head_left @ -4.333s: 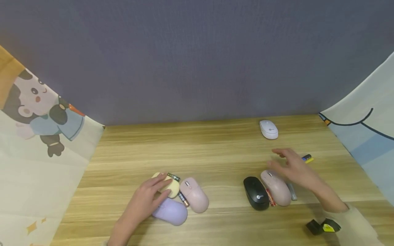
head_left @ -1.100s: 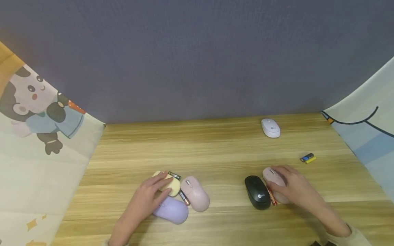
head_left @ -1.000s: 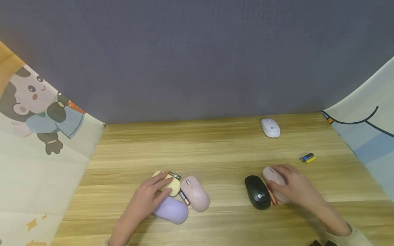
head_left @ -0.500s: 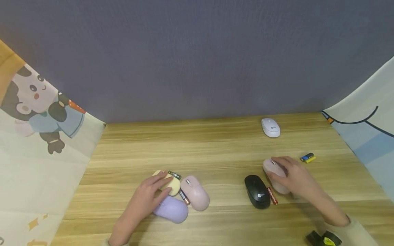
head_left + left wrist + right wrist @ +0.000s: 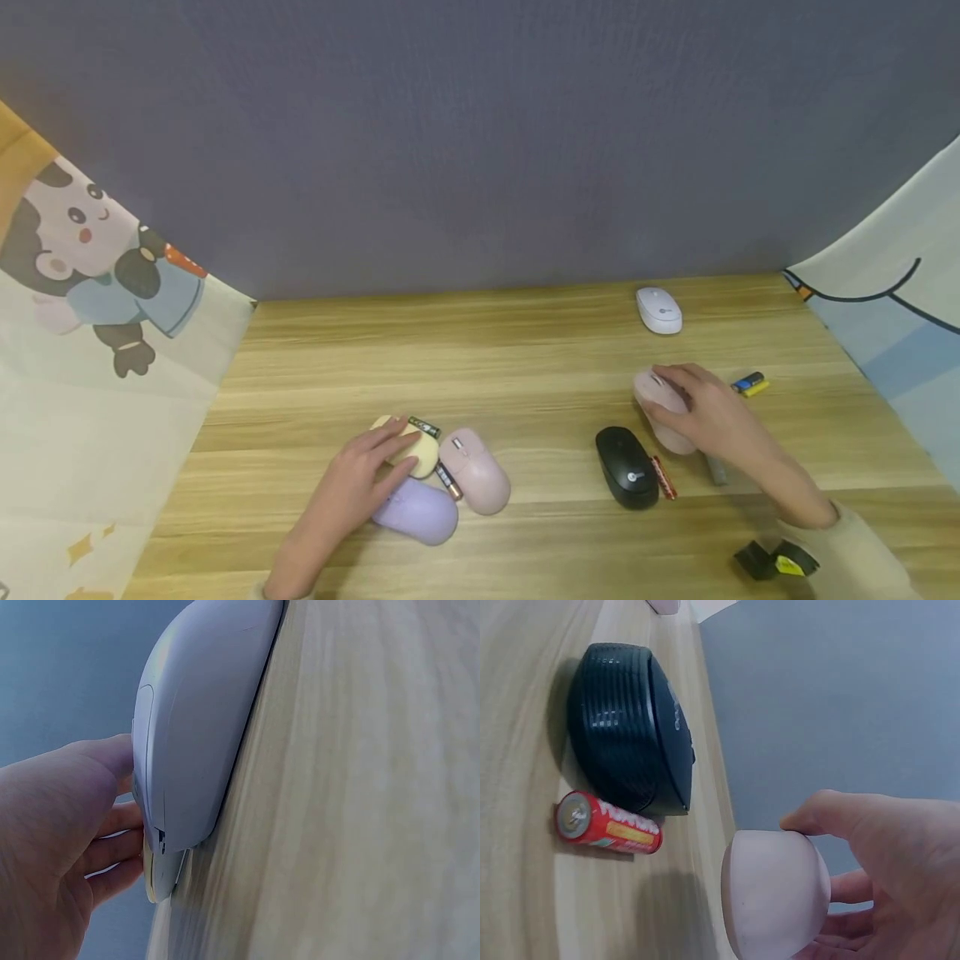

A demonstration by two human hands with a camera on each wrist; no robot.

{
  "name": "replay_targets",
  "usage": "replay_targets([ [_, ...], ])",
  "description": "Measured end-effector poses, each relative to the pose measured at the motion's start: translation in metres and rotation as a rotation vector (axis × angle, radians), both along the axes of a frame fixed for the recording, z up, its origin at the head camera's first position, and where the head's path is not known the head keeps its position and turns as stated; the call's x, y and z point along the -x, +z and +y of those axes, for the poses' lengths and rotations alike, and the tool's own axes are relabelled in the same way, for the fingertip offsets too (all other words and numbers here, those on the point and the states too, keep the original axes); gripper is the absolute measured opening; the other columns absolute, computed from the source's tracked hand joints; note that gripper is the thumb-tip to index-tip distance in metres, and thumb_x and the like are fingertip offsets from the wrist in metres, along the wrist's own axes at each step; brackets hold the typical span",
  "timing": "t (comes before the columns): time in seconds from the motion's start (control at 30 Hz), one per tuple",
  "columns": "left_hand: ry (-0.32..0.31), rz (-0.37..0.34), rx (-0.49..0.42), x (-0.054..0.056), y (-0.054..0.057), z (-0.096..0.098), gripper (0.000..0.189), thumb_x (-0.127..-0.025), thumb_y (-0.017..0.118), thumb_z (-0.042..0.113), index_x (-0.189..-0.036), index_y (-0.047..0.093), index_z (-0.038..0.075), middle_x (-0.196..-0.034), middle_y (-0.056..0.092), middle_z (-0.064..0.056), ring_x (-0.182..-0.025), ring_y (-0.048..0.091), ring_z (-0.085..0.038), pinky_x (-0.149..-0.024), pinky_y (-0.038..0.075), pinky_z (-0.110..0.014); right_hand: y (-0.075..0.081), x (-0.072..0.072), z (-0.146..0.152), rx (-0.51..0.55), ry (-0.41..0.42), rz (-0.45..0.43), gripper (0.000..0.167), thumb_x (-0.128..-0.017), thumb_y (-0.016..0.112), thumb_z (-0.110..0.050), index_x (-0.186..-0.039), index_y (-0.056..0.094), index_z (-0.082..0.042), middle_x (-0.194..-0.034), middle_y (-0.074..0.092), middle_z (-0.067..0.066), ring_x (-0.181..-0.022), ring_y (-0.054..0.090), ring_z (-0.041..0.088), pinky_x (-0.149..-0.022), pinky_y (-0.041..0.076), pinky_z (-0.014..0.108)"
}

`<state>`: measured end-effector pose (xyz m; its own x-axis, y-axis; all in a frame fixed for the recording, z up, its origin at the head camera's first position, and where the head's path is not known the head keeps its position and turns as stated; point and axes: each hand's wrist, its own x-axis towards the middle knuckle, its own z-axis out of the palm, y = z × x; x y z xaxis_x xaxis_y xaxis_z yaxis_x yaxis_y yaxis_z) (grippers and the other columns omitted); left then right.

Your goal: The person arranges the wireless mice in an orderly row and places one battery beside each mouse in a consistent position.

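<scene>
My right hand grips a pale pink computer mouse between thumb and fingers. In the right wrist view this mouse is tilted over the wood, with a shadow on the table beside it. A black mouse and a red battery lie to its left and nearer me. My left hand rests on a small yellow mouse, fingers spread over its top. A lilac mouse sits under the thumb side and fills much of the left wrist view.
Right of the yellow mouse is another pink mouse, with a dark battery between and another battery behind. A white mouse stands far back. Blue-black and yellow batteries lie right; a grey battery lies by the right wrist.
My right hand has taken hold of the pink mouse and moved it away from me, apart from the red battery and black mouse. The grey battery shows again. My left hand has stayed put.
</scene>
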<state>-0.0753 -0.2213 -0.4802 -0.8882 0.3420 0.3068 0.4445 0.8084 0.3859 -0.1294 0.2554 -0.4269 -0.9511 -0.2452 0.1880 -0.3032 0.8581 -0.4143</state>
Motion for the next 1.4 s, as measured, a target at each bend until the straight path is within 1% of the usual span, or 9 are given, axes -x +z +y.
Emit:
replay_targets([
  [0.33, -0.008, 0.008, 0.0, 0.0, -0.002, -0.001, 0.037, -0.091, 0.079, 0.03, -0.126, 0.074, 0.016, -0.141, 0.064, -0.014, -0.127, 0.063, -0.04, -0.105, 0.051, -0.061, 0.007, 0.013, -0.008, 0.019, 0.003, -0.003, 0.059, -0.092, 0.077, -0.033, -0.136, 0.061, 0.004, -0.13, 0.063, 0.03, -0.112, 0.063, 0.048, -0.083, 0.058, 0.06],
  [0.47, -0.011, 0.009, 0.0, 0.0, -0.002, -0.001, 0.038, -0.091, 0.078, 0.03, -0.126, 0.074, 0.016, -0.141, 0.064, -0.015, -0.127, 0.063, -0.04, -0.105, 0.051, -0.061, 0.008, 0.02, -0.012, 0.021, 0.01, 0.006, 0.06, -0.093, 0.076, -0.035, -0.137, 0.061, 0.003, -0.13, 0.063, 0.03, -0.105, 0.065, 0.043, -0.079, 0.059, 0.056],
  [0.6, -0.014, 0.011, 0.005, 0.0, -0.002, -0.001, 0.038, -0.091, 0.078, 0.03, -0.126, 0.074, 0.016, -0.141, 0.064, -0.015, -0.126, 0.063, -0.04, -0.104, 0.051, -0.061, 0.008, 0.028, -0.016, 0.037, 0.029, 0.032, 0.059, -0.092, 0.077, -0.032, -0.136, 0.061, 0.004, -0.127, 0.064, 0.029, -0.098, 0.066, 0.037, -0.075, 0.059, 0.05],
  [0.67, -0.016, 0.011, 0.005, 0.0, -0.002, -0.001, 0.038, -0.091, 0.078, 0.03, -0.127, 0.074, 0.015, -0.141, 0.064, -0.015, -0.126, 0.063, -0.04, -0.104, 0.051, -0.061, 0.009, 0.032, -0.018, 0.041, 0.029, 0.025, 0.058, -0.092, 0.077, -0.032, -0.136, 0.062, 0.004, -0.127, 0.065, 0.029, -0.098, 0.066, 0.036, -0.075, 0.058, 0.05],
  [0.9, -0.013, 0.001, 0.006, 0.001, -0.002, 0.0, 0.039, -0.092, 0.078, 0.03, -0.127, 0.073, 0.015, -0.142, 0.063, -0.015, -0.127, 0.062, -0.04, -0.105, 0.05, -0.061, 0.008, 0.05, -0.024, 0.068, 0.024, -0.014, 0.057, -0.094, 0.074, -0.033, -0.136, 0.062, 0.003, -0.127, 0.065, 0.03, -0.105, 0.067, 0.042, -0.082, 0.057, 0.057],
  [1.1, -0.012, -0.012, 0.006, 0.0, -0.001, 0.0, 0.039, -0.092, 0.078, 0.031, -0.128, 0.073, 0.016, -0.143, 0.062, -0.014, -0.128, 0.062, -0.04, -0.106, 0.05, -0.061, 0.007, 0.063, -0.029, 0.098, 0.012, -0.065, 0.059, -0.095, 0.072, -0.036, -0.137, 0.061, 0.004, -0.129, 0.065, 0.03, -0.109, 0.067, 0.043, -0.087, 0.057, 0.058],
  [1.2, -0.013, -0.014, 0.002, 0.0, -0.002, 0.0, 0.039, -0.092, 0.078, 0.03, -0.128, 0.073, 0.016, -0.143, 0.062, -0.014, -0.128, 0.061, -0.04, -0.106, 0.05, -0.061, 0.006, 0.07, -0.031, 0.116, 0.023, -0.066, 0.058, -0.096, 0.071, -0.036, -0.137, 0.062, 0.005, -0.13, 0.066, 0.029, -0.11, 0.067, 0.043, -0.088, 0.058, 0.058],
  [1.3, -0.014, -0.009, 0.002, 0.0, -0.002, 0.0, 0.039, -0.092, 0.078, 0.03, -0.128, 0.073, 0.015, -0.142, 0.063, -0.015, -0.128, 0.061, -0.04, -0.106, 0.05, -0.061, 0.005, 0.078, -0.035, 0.127, 0.043, -0.045, 0.056, -0.096, 0.071, -0.034, -0.135, 0.062, 0.005, -0.129, 0.066, 0.029, -0.109, 0.068, 0.043, -0.088, 0.058, 0.057],
  [1.4, -0.015, -0.003, 0.002, 0.0, -0.002, 0.0, 0.039, -0.092, 0.078, 0.03, -0.127, 0.073, 0.015, -0.142, 0.063, -0.015, -0.128, 0.061, -0.04, -0.106, 0.05, -0.06, 0.005, 0.086, -0.04, 0.122, 0.051, -0.04, 0.057, -0.096, 0.071, -0.034, -0.135, 0.062, 0.006, -0.131, 0.065, 0.03, -0.112, 0.066, 0.043, -0.089, 0.058, 0.057],
])
